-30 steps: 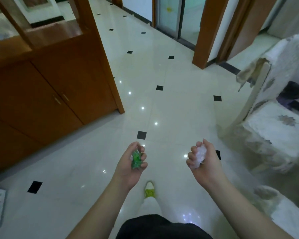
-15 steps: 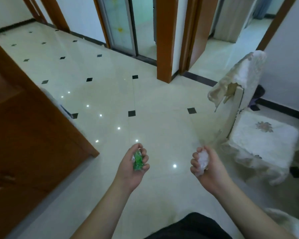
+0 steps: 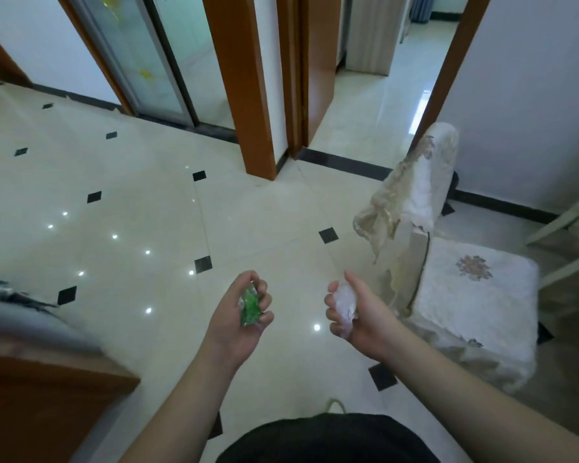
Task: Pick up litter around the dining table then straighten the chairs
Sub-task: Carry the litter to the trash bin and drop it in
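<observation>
My left hand [image 3: 238,315] is held out over the floor, fingers curled round a crumpled green wrapper [image 3: 250,305]. My right hand [image 3: 355,312] grips a crumpled white tissue [image 3: 345,301] at the same height. A dining chair [image 3: 455,269] with a white lace cover and a floral seat pad stands just right of my right hand, its back toward me, a beige cloth hanging off the backrest.
A wooden cabinet corner [image 3: 41,389] juts in at the lower left. Ahead are a wooden door post [image 3: 244,95], a sliding glass door [image 3: 147,55] and an open doorway [image 3: 375,95]. Glossy tiled floor [image 3: 131,212] spreads between. Another white chair frame [image 3: 569,228] shows at the right edge.
The view has swung right and up: the cabinet slid off to the lower left and the chair and doorways came nearer the centre. Both hands keep their hold on the litter.
</observation>
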